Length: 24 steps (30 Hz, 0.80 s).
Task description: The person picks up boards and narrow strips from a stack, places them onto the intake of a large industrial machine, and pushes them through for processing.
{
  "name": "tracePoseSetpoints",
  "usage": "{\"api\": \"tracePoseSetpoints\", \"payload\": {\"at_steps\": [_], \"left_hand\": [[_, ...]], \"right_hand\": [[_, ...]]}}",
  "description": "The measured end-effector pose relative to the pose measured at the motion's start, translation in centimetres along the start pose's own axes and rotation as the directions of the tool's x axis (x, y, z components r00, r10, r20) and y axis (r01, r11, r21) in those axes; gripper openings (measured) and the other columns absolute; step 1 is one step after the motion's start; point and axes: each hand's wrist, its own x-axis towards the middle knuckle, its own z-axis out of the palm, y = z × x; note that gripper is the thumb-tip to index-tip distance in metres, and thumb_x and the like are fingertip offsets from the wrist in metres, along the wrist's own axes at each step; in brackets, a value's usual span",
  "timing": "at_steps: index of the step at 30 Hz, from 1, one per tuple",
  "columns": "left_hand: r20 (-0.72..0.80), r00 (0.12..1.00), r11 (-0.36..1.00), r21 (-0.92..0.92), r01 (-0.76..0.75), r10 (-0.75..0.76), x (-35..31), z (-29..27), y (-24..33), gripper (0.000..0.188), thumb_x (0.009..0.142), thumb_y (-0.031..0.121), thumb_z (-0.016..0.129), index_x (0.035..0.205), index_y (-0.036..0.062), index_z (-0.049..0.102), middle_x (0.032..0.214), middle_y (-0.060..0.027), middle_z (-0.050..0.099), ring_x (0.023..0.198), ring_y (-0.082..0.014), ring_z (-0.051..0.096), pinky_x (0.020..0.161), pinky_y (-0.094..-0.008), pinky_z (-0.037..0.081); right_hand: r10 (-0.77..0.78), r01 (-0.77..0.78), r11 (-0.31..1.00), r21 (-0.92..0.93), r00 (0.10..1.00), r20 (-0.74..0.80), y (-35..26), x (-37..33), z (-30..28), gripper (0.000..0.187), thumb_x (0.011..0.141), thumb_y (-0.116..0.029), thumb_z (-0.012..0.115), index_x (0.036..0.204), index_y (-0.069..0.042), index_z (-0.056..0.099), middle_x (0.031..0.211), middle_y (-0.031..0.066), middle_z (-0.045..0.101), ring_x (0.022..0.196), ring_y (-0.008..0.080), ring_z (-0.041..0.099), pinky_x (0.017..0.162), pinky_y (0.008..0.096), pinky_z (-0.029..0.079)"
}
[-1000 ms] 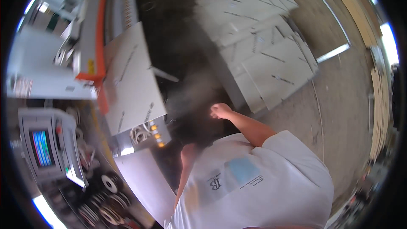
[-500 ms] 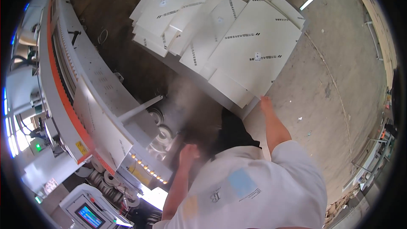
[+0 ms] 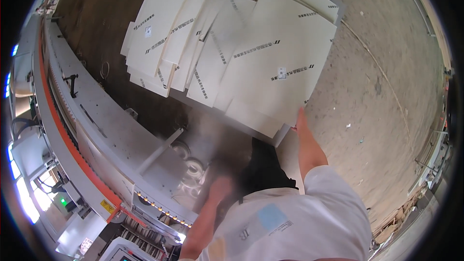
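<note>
My right hand [image 3: 300, 120], nearer than my blurred left hand [image 3: 221, 188], is touching the flat off-white rectangular panel [image 3: 275, 60] extending far-left, long axis running near-to-far, while I cannot tell either hand's finger opening or hold.

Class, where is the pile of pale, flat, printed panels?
In the head view, the pile lies upper centre, right of the long grey-and-orange machine, by the person's bare right hand.

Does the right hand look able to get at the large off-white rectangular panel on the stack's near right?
Probably yes: the right hand is right by the near corner of the large off-white panel, with nothing visible blocking it; whether it grips is unclear.
</note>
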Motion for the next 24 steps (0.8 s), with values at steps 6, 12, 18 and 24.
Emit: {"api": "tracePoseSetpoints", "payload": {"at_steps": [6,12,18,24], "left_hand": [[0.115,0.982,0.787,-0.587,0.191,-0.153,11.7,-1.5,11.4,0.024,0.100,0.028,0.059,0.107,0.0054,0.058,0.084,-0.0048,0.063,0.069,-0.0121,0.060,0.062,-0.0267,0.048],[-0.099,0.990,0.871,-0.490,0.035,-0.096,18.3,3.3,16.3,0.036,0.096,0.030,0.066,0.122,0.0061,0.058,0.102,-0.0040,0.066,0.082,-0.0139,0.063,0.070,-0.0297,0.051],[-0.224,0.928,0.765,-0.638,0.092,-0.298,12.3,1.7,14.0,0.032,0.097,0.024,0.066,0.123,0.0071,0.059,0.106,-0.0018,0.067,0.084,-0.0114,0.064,0.062,-0.0265,0.049],[-0.474,0.732,0.628,-0.774,-0.083,-0.489,3.0,-1.7,13.9,0.026,0.096,0.030,0.066,0.101,0.0046,0.061,0.089,-0.0014,0.063,0.077,-0.0108,0.058,0.065,-0.0292,0.047]], "right_hand": [[0.051,-0.063,0.995,0.075,0.988,0.146,-2.5,-7.9,0.4,0.090,0.088,-0.081,0.044,0.143,-0.010,0.048,0.131,0.0155,0.061,0.109,0.0306,0.064,0.084,0.0527,0.056],[0.134,-0.246,0.964,0.102,0.780,0.612,2.9,-16.4,3.2,0.066,0.103,-0.060,0.037,0.129,-0.002,0.056,0.107,0.0152,0.070,0.096,0.0291,0.069,0.084,0.0459,0.056],[0.247,-0.314,0.949,0.017,0.777,0.579,4.4,-18.4,3.1,0.044,0.101,-0.049,0.053,0.121,-0.010,0.060,0.102,0.0079,0.068,0.095,0.0252,0.065,0.090,0.0413,0.053],[0.067,-0.177,0.949,0.262,0.923,0.379,0.2,-15.7,2.0,0.054,0.095,-0.055,0.055,0.129,-0.012,0.055,0.121,0.0062,0.058,0.112,0.0235,0.056,0.100,0.0441,0.046]]}}
